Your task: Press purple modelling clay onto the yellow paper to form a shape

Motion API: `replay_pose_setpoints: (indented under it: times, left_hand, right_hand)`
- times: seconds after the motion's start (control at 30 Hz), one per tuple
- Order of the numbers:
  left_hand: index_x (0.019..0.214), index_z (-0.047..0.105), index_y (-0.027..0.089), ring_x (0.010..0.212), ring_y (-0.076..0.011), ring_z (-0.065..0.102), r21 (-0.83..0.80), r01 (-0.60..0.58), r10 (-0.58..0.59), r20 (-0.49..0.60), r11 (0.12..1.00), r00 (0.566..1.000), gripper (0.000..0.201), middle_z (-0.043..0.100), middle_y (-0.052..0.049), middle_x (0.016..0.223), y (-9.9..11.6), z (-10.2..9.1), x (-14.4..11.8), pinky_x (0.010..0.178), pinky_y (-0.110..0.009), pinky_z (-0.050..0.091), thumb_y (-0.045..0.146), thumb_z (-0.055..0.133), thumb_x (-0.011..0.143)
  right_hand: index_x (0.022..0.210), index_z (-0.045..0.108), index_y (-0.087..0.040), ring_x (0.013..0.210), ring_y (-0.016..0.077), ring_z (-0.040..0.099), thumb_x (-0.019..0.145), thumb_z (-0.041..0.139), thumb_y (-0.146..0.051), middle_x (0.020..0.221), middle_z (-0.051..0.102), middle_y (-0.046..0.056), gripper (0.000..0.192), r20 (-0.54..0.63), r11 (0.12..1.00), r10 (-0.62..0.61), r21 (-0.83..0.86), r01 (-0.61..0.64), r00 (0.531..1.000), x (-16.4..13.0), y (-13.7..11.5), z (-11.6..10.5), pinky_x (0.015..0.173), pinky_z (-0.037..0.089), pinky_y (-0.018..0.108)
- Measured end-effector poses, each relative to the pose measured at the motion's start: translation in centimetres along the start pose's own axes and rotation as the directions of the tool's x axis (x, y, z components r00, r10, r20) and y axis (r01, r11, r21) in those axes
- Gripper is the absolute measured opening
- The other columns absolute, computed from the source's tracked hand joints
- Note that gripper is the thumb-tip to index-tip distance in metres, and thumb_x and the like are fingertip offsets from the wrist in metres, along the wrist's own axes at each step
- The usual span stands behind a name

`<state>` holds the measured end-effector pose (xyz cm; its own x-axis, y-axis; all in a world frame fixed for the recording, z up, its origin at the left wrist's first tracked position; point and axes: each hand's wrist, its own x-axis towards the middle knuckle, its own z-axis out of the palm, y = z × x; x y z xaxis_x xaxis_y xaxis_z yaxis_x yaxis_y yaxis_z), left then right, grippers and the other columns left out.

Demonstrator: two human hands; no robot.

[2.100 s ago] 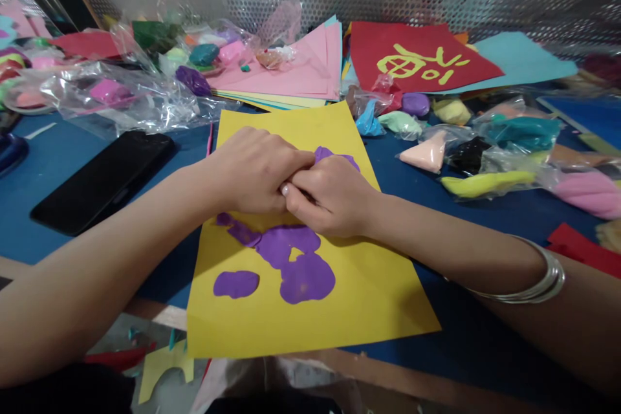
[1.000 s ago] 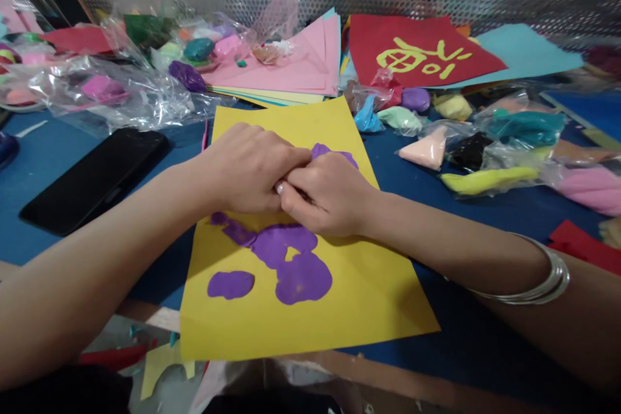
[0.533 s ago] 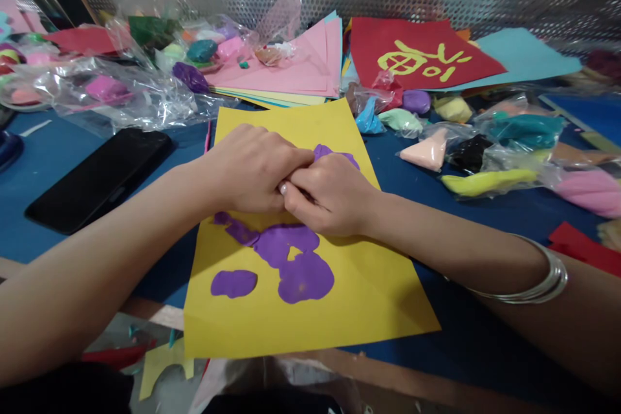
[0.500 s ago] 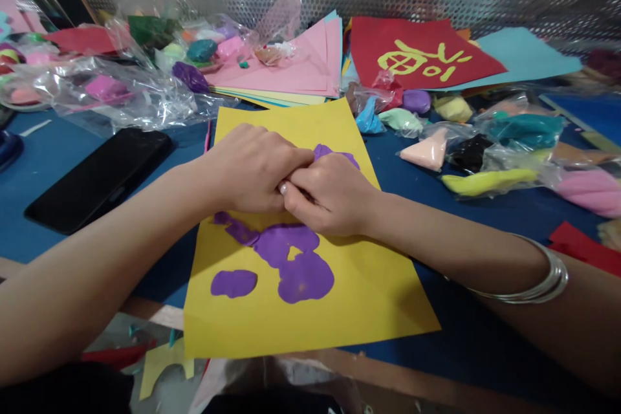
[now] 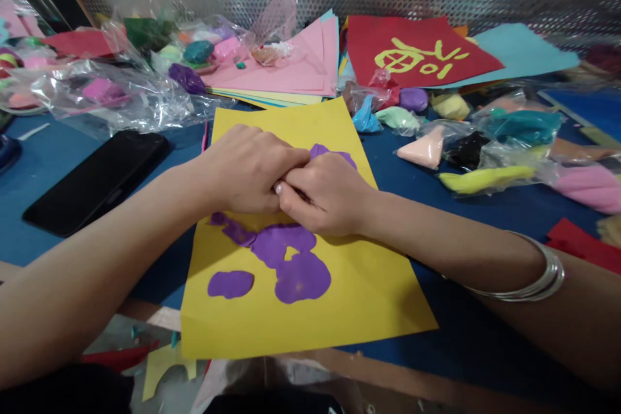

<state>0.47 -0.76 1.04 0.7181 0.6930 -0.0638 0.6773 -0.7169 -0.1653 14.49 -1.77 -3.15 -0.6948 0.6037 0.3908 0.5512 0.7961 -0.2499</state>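
Both arms are bare, with no sleeves. The left hand has no rings and nothing on its wrist. The right hand has short, pale nails. Thin, shiny silver bangles sit stacked together around the right arm, up past the wrist.

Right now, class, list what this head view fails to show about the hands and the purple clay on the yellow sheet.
1. Fingertips of the left hand and right hand: curled under, hidden by the knuckles.
2. Middle of the purple clay: covered by both hands, so its full shape is unknown.
3. Whether either hand pinches clay: hidden.
4. Yellow sheet: near edge partly cut by a dark shape at the bottom.
5. Clay in bags: blurred by plastic.
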Motion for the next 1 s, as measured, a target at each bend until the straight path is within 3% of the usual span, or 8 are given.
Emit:
replay_pose_setpoints:
  times: [1.0]
  left_hand:
    - [0.065,0.047,0.02,0.045,-0.0123,0.043,-0.005,-0.008,0.008,-0.027,1.0,1.0,0.015,0.052,-0.001,0.053,-0.08,-0.02,-0.07,0.045,-0.026,0.016,0.033,0.042,0.061]
  right_hand:
    - [0.064,0.066,-0.013,0.045,0.0083,0.033,0.081,0.029,-0.031,0.053,0.055,0.003,0.044,-0.002,1.0,0.009,0.016,-0.009,1.0,0.04,-0.02,0.01,0.049,0.013,0.027]
